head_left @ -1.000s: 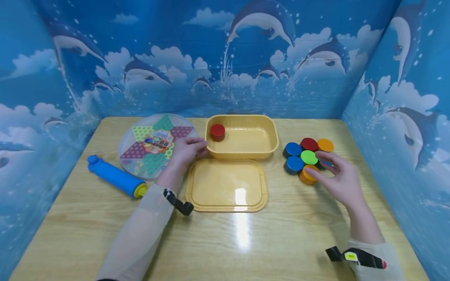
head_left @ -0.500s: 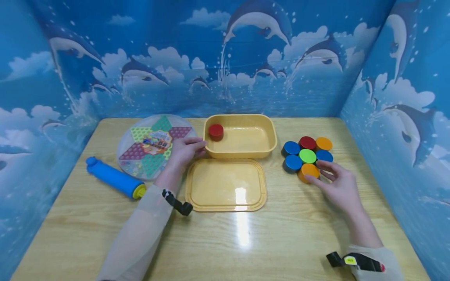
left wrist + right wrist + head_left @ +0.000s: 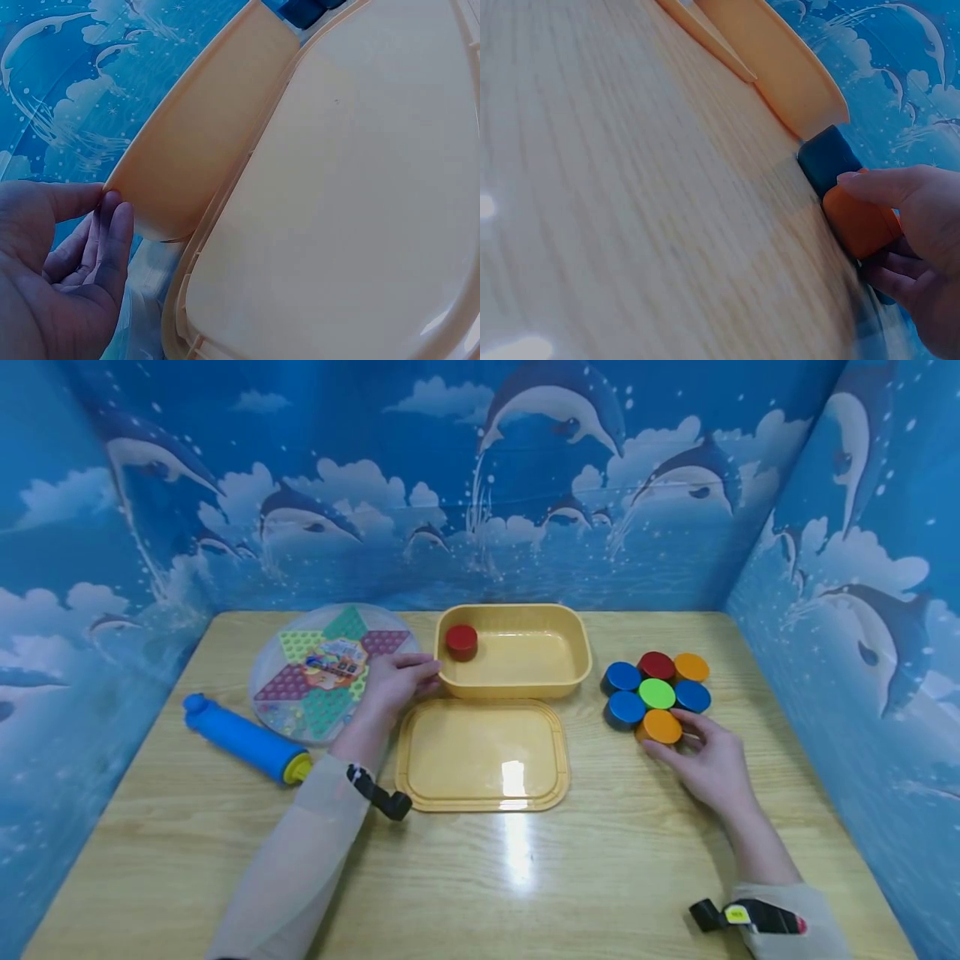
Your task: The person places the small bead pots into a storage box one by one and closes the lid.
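My left hand [image 3: 396, 681] pinches the left rim of a pale yellow plastic box [image 3: 525, 692] between thumb and fingertips, seen closely in the left wrist view. Inside the box, at its left end, sits a red round tub [image 3: 462, 643]. On the right, my right hand [image 3: 708, 760] grips an orange round tub [image 3: 660, 727], thumb on the near side and fingers on the far side. That tub stands at the front of a cluster, touching or close to a green tub [image 3: 656, 693] and blue tubs [image 3: 625, 710]. In the right wrist view the thumb overlaps the orange tub's side.
A flat yellow lid [image 3: 483, 756] lies before the box. At left are a round Chinese checkers board [image 3: 330, 693], partly under my left hand, and a blue cylinder with a yellow end [image 3: 243, 739]. A dark red tub [image 3: 656, 665] and another orange one [image 3: 691, 667] stand behind.
My right hand has moved slightly toward me and left, from above the cluster down onto the front orange tub, its fingers closing round it. The left hand stays at the box.
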`<state>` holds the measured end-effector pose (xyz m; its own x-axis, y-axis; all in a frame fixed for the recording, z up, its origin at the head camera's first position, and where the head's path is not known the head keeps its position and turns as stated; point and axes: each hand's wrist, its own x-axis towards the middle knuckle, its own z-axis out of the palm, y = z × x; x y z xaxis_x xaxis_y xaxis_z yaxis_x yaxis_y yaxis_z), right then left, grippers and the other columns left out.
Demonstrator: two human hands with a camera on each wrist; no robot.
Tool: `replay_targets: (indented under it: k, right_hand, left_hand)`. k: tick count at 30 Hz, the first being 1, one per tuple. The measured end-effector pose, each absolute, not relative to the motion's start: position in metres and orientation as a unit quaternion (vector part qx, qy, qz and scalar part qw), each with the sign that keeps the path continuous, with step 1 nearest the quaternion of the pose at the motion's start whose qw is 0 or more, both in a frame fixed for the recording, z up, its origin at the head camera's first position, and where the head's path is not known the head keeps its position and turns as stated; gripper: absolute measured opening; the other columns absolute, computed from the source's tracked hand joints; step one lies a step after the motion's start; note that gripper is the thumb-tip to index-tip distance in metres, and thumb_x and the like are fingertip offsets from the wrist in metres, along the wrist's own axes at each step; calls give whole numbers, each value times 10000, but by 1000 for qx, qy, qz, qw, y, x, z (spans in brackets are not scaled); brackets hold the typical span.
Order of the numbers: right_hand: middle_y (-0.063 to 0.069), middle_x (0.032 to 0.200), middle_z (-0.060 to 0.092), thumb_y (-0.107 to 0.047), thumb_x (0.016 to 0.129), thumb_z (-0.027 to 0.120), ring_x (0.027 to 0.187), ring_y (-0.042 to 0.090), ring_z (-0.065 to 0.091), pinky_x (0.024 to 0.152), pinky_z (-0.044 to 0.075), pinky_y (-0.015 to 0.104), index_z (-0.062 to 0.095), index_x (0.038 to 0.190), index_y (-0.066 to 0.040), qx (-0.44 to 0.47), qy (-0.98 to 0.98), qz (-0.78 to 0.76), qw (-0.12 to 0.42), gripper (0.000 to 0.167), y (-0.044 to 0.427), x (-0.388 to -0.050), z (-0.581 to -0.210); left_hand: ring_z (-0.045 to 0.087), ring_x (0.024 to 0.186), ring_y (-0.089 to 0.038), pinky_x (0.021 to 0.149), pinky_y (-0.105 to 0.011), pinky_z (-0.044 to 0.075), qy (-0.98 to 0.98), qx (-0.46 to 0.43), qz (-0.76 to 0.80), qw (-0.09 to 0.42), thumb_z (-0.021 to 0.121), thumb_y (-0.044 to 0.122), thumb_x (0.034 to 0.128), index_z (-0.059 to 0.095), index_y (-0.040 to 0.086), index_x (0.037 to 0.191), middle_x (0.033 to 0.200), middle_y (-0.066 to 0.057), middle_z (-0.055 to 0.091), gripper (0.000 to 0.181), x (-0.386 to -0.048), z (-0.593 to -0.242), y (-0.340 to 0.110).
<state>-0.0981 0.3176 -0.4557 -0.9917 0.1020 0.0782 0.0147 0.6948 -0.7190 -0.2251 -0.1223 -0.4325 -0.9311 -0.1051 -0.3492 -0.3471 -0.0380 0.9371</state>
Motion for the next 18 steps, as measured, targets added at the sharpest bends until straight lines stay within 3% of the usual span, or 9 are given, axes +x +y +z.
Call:
replay_targets:
  k: [7, 13, 18]
  right_hand:
    - [254, 1444, 582, -411, 916, 856, 1242, 434, 625, 1027, 532, 550, 580, 1448, 37, -33, -924, 377, 52, 748, 316, -95, -449]
    - [251, 1466, 569, -417, 929, 842, 1257, 435, 605, 1040, 529, 570, 564, 1467, 35, -23, -923, 380, 51, 756, 311, -92, -433]
    - [245, 1449, 584, -341, 914, 873, 1253, 417, 611, 1001, 554, 211, 569, 1460, 45, -4, -922, 382, 62, 734, 309, -92, -419]
  left_hand:
    - [732, 767, -141, 805, -278, 660, 681, -166, 707, 88, 772, 43, 978, 704, -87, 1256, 1128, -206, 688, 314, -226, -433, -121]
    - [728, 776, -139, 808, -271, 658, 687, -161, 703, 85, 770, 52, 983, 703, -89, 1257, 1133, -204, 691, 316, -226, -432, -121]
    - [733, 809, -160, 814, -278, 658, 691, -165, 699, 89, 768, 58, 986, 707, -74, 1254, 1160, -207, 692, 305, -226, -432, -122]
